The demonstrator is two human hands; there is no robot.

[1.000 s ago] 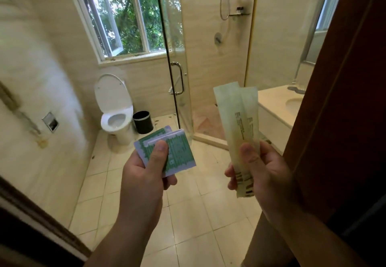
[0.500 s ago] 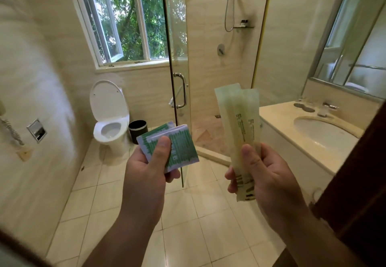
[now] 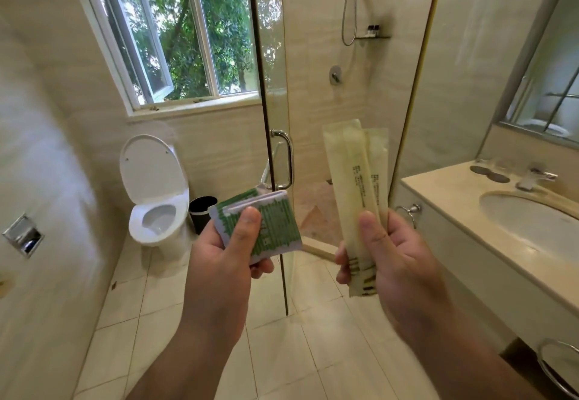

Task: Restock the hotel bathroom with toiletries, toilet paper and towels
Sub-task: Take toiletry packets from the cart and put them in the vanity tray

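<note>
The desk is now revealed at three o'clock; green sachets are pinched in the left hand, pale packets in the right hand; drop-off is judged close.

We stand in a tiled bathroom: we see a white toilet below the window, a glass shower door, and a basin set in a counter under a mirror

Open tiled floor runs ahead to the toilet and black bin, while the glass shower door (edge-on, centre) and the desk on the right narrow the passage.
</note>
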